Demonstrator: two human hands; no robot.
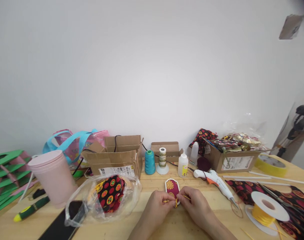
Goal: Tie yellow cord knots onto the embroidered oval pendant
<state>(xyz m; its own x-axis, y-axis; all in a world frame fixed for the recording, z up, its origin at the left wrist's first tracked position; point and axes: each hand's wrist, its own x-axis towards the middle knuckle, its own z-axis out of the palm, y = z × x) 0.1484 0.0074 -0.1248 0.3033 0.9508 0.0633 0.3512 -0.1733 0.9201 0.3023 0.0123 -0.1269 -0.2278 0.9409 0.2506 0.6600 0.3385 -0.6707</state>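
Observation:
A small dark red fabric piece with gold pattern (172,187) lies on the wooden table (152,181) near the front middle. My left hand (157,208) and my right hand (195,205) meet just below it. Both pinch a thin yellow cord (176,201) at the piece's lower edge, fingers pressed together. A white spool of the same yellow cord (265,208) sits to the right. A white glue gun (215,181) lies between the piece and the spool.
A plastic bag of patterned fabric (109,196), a phone (59,225), a pink cup (53,176) and a marker (29,213) are left. Cardboard boxes (117,155), thread cones (150,162), glue bottles (183,165) and a box of trims (233,155) line the back.

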